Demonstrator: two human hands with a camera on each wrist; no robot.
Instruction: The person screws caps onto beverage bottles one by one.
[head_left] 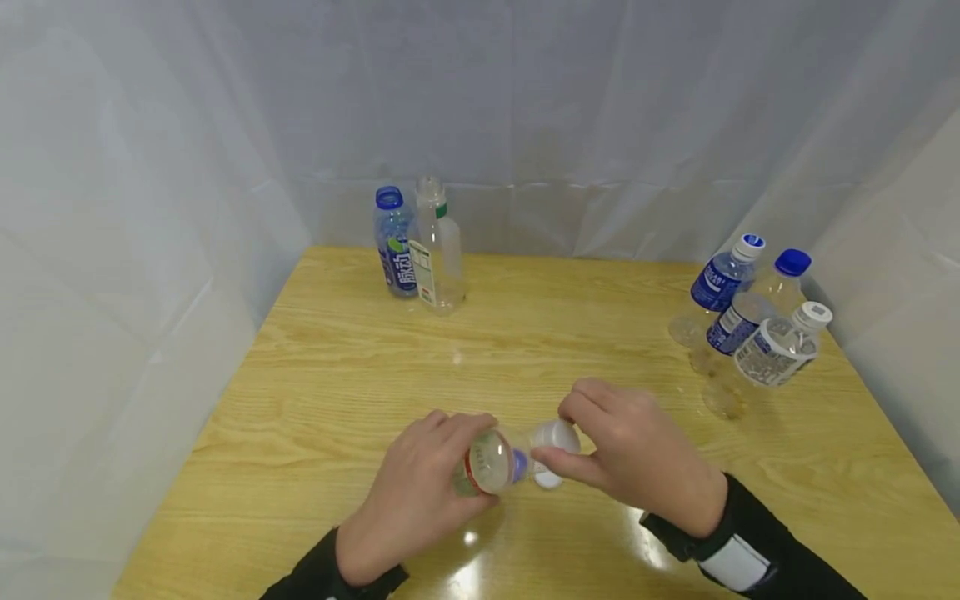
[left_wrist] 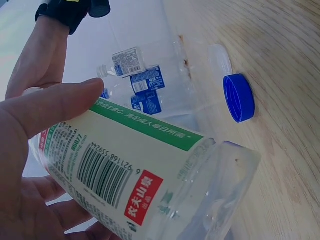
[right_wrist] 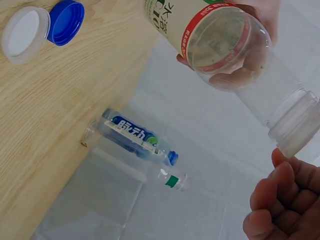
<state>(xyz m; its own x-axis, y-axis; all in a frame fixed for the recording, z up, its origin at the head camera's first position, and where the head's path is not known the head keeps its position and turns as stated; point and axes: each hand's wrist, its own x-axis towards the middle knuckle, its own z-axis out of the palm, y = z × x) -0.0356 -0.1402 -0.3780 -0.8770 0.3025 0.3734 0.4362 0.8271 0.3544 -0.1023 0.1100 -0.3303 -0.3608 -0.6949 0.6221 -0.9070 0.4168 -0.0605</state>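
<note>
My left hand [head_left: 423, 475] grips a clear plastic bottle [left_wrist: 135, 165] with a cream, green and red label, fingers wrapped around its body. The bottle is tilted, its neck toward my right hand [head_left: 637, 446]. Between its thumb and fingers, that hand pinches a whitish cap [head_left: 557, 435] at the bottle's mouth; in the right wrist view the cap [right_wrist: 296, 131] sits over the neck, and whether it is threaded on cannot be told. Below, a blue cap [left_wrist: 239, 98] and a translucent white cap [right_wrist: 25, 35] lie side by side on the table.
At the back left stand a blue-tinted uncapped bottle [head_left: 395, 242] and a clear bottle [head_left: 448, 258] with a green neck band. Several capped bottles, including a white-capped one [head_left: 780, 350], stand together at the right. White sheeting [head_left: 510, 125] hangs behind the wooden table [head_left: 315, 400].
</note>
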